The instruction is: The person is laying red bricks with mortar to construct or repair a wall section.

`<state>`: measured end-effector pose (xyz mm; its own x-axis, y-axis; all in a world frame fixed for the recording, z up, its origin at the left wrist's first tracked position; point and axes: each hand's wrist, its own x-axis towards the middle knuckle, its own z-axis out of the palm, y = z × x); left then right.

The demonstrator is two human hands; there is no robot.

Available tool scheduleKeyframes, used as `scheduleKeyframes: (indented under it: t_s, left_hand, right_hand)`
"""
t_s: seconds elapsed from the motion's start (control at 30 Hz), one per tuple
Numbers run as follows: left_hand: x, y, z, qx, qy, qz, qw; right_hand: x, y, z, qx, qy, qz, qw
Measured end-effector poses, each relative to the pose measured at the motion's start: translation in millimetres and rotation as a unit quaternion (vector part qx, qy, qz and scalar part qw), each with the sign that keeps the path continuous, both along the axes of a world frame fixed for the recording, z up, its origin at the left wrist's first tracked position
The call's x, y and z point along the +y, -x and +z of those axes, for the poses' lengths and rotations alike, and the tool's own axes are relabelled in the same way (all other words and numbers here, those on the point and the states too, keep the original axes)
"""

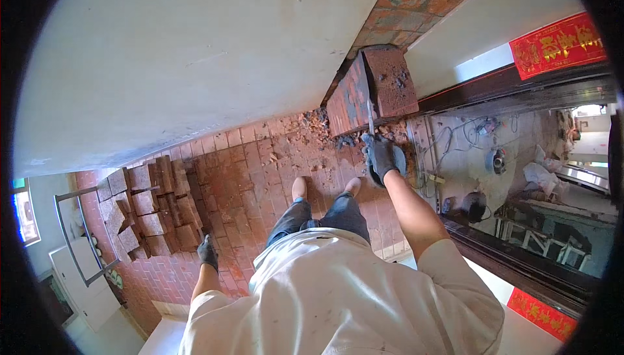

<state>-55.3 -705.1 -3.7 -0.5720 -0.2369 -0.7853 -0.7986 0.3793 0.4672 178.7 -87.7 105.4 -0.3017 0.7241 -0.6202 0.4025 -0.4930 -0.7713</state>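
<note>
My right hand (382,155), in a dark glove, is closed round a narrow tool with a thin, light metal blade (371,113). Its tip reaches the near side of a low reddish brick pier (348,105), whose top (393,85) carries dark crumbs of mortar. Partly hidden behind that hand is a dark round container (401,160). My left hand (207,251), also gloved, hangs free at the right end of a stack of bricks (153,205); its fingers look loosely apart, with nothing seen in them.
Rubble (312,124) lies along the wall foot on the red paved floor (244,179). A pale wall (195,56) rises ahead. To the right, a dark door frame (507,244) opens on cables (445,144) and clutter. A metal-framed cart (81,238) stands far left.
</note>
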Motion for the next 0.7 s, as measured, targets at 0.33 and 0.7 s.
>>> scheduleKeyframes:
  t_s: [0.33, 0.7]
  left_hand:
    - [31.7, 4.1, -12.9, 0.035, -0.057, -0.056, 0.996]
    - [29.1, 8.9, -6.9, -0.062, -0.036, -0.054, 0.996]
  right_hand:
    - [-29.9, 22.8, 48.6, 0.091, 0.103, -0.050, 0.989]
    - [-101.6, -75.0, 25.7, -0.124, -0.057, 0.043, 0.990]
